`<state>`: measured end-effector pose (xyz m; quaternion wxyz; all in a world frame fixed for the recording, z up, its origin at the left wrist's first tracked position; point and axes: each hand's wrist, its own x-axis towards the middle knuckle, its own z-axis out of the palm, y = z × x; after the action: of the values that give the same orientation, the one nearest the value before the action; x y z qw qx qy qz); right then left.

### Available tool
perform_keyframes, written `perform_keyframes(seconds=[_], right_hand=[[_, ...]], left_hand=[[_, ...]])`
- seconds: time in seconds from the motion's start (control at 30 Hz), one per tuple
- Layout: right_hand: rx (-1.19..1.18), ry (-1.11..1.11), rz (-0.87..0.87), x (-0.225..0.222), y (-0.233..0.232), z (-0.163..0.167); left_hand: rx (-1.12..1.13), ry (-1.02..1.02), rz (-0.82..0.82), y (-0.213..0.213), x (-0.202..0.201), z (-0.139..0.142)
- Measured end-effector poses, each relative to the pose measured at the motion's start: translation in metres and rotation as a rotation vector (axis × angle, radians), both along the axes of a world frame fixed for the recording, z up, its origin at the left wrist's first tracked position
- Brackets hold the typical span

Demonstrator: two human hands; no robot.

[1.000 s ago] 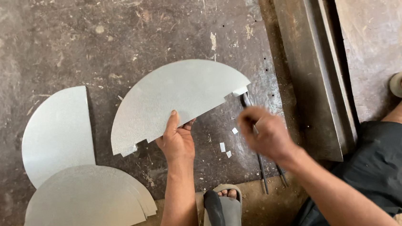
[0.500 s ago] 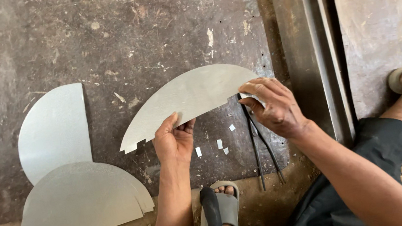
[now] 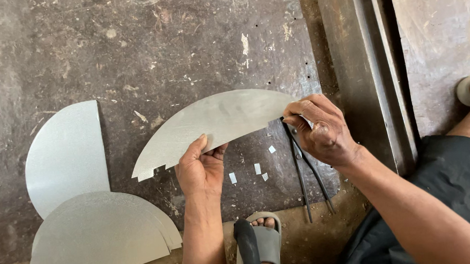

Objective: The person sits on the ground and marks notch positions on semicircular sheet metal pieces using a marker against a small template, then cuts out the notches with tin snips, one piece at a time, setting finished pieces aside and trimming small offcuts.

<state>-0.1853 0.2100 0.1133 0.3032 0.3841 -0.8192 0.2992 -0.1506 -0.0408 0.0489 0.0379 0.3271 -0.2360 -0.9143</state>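
A pile of half-round metal sheets (image 3: 95,238) is seen at the near left, then one half-round sheet (image 3: 212,122) is held tilted by its near edge in the left hand (image 3: 202,171) and pinched at its right end by the right hand (image 3: 321,131), just above black snips (image 3: 309,182).

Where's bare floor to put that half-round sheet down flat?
Free: the dark stained metal floor plate above the grey half-round metal sheet held by the left hand and right hand.

Crowded: lower left has a single grey half-disc and a stack of grey half-discs; small white offcuts and black tongs lie near the hands.
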Motion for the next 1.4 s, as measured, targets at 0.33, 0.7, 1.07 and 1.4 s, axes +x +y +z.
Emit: perform_keyframes(seconds=[0.33, 0.7, 1.07, 1.4], right_hand=[[-0.015, -0.234, -0.236, 0.031, 0.001, -0.006], [-0.291, -0.774, -0.509, 0.053, 0.007, -0.031], [0.033, -1.339, -0.151, 0.096, -0.005, -0.048], [-0.156, -1.169, -0.217, 0.109, 0.001, -0.069]], left_hand=[[-0.188, 0.085, -0.091, -0.008, 0.002, -0.013], [-0.411, 0.384, -0.278, -0.006, 0.003, 0.007], [-0.643, 0.288, -0.484, 0.021, -0.008, 0.02], [-0.689, 0.354, -0.639, 0.027, -0.005, 0.02]])
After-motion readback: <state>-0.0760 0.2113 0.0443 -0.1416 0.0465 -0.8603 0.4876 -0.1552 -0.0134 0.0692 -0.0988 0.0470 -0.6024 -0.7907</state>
